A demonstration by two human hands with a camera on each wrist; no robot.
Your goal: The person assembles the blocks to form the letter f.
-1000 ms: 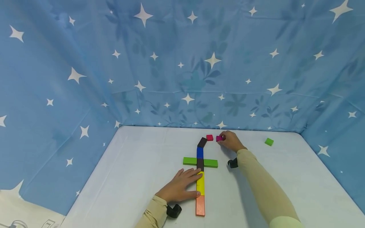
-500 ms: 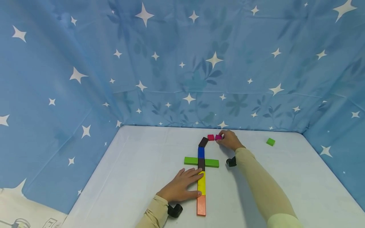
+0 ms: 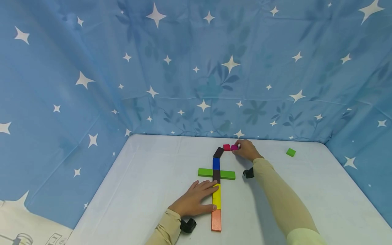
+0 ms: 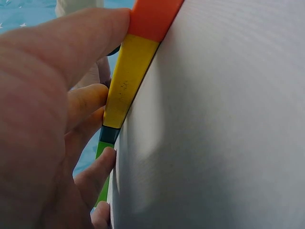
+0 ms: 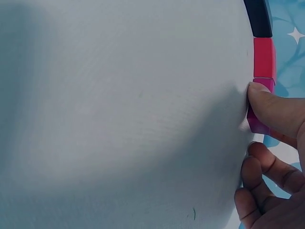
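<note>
My right hand (image 3: 247,150) pinches a small magenta block (image 5: 259,121) between thumb and fingers. That block lies against a red block (image 3: 226,147), which meets the tilted dark block (image 3: 218,152). Below run a blue block (image 3: 216,163), another dark block (image 3: 216,176), a yellow block (image 3: 216,196) and an orange block (image 3: 216,220) in a straight line. Green blocks (image 3: 205,172) stick out on both sides of the lower dark block. My left hand (image 3: 194,200) rests with spread fingers at the yellow block, its thumb touching near the orange joint.
A loose green block (image 3: 291,152) lies toward the back right of the white table (image 3: 147,177). Behind and beside the table hangs a blue curtain (image 3: 171,75) with white stars. Dark wrist cameras (image 3: 188,225) sit by both wrists.
My right hand has moved the magenta block left against the red block, closing the gap between them. My left hand stays in place on the line of blocks.
</note>
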